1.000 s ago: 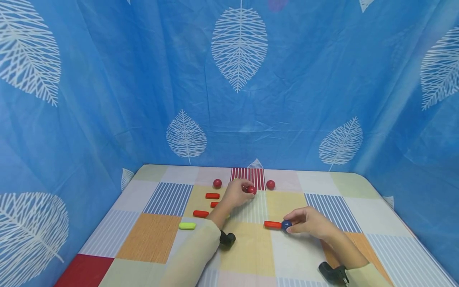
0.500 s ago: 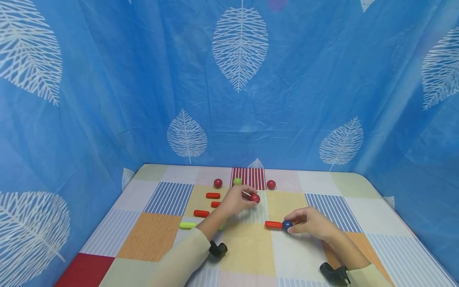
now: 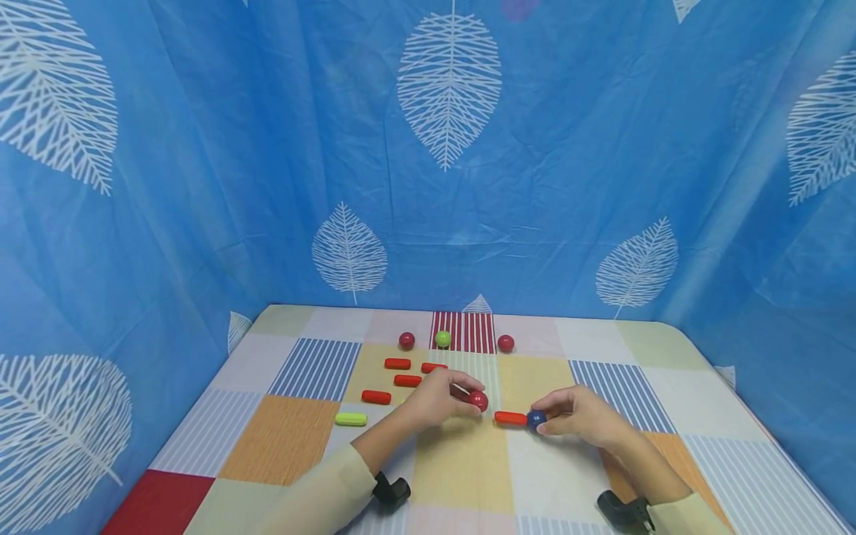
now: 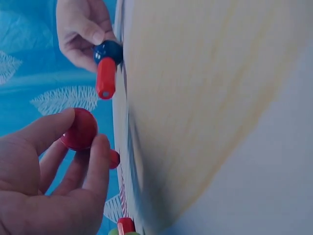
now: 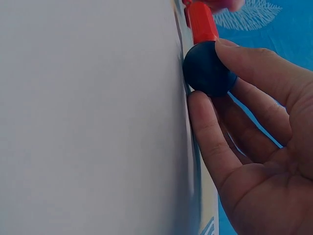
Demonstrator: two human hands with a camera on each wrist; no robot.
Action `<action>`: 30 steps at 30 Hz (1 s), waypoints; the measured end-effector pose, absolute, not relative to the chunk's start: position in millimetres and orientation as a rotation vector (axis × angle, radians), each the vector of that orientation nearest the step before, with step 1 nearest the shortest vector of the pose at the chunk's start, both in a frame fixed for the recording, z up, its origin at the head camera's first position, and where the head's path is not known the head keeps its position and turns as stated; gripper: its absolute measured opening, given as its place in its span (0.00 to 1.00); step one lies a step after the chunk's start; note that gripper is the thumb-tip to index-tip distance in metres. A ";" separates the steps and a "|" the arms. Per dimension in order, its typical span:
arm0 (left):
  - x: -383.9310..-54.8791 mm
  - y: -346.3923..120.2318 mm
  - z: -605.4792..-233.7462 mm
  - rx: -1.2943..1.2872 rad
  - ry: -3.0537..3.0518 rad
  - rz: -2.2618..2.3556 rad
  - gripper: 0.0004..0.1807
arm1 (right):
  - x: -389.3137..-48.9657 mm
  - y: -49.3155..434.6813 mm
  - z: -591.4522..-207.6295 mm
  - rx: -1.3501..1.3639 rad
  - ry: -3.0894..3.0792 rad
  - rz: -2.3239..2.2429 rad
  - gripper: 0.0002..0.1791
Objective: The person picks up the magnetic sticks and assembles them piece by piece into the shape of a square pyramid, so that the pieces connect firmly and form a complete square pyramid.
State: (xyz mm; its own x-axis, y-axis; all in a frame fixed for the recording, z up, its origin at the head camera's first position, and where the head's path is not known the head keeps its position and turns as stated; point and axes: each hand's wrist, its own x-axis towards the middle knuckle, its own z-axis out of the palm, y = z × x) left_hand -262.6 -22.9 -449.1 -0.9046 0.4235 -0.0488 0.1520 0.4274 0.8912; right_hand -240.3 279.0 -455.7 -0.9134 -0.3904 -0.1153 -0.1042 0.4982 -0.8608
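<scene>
My left hand [image 3: 438, 400] pinches a glossy red ball [image 3: 478, 401] between thumb and fingers, as the left wrist view shows closely. The ball is held just left of a red rod [image 3: 510, 419], with a small gap between them. My right hand [image 3: 580, 416] pinches a dark blue ball [image 3: 536, 420] low at the table. The rod's right end meets this blue ball [image 5: 209, 68]. In the left wrist view, the free end of the red rod [image 4: 105, 81] faces the camera.
Two red balls [image 3: 406, 341] [image 3: 505, 343] and a green ball [image 3: 443, 339] stand along the far side. Several red rods [image 3: 377, 397] and a yellow-green rod [image 3: 351, 419] lie left of my hands. A blue leaf-print curtain [image 3: 441, 223] surrounds the patchwork-covered table [image 3: 461, 475].
My left hand has brought the red ball nearer to me and slightly right, toward the rod's left end. The green ball and more red rods have come into sight. My right hand stays put.
</scene>
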 end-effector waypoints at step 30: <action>-244.1 -16.5 -452.1 0.431 2.500 1.339 0.13 | -238.4 270.3 -455.9 -0.502 2.431 -1.359 0.20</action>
State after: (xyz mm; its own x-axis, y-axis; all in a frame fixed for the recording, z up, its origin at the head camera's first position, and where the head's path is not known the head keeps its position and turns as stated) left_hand -244.1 -16.5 -452.1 -0.9184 0.3833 -0.0976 0.1312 0.5280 0.8391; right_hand -238.4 270.3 -455.9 -0.8902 -0.4450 -0.0972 -0.1504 0.4886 -0.8595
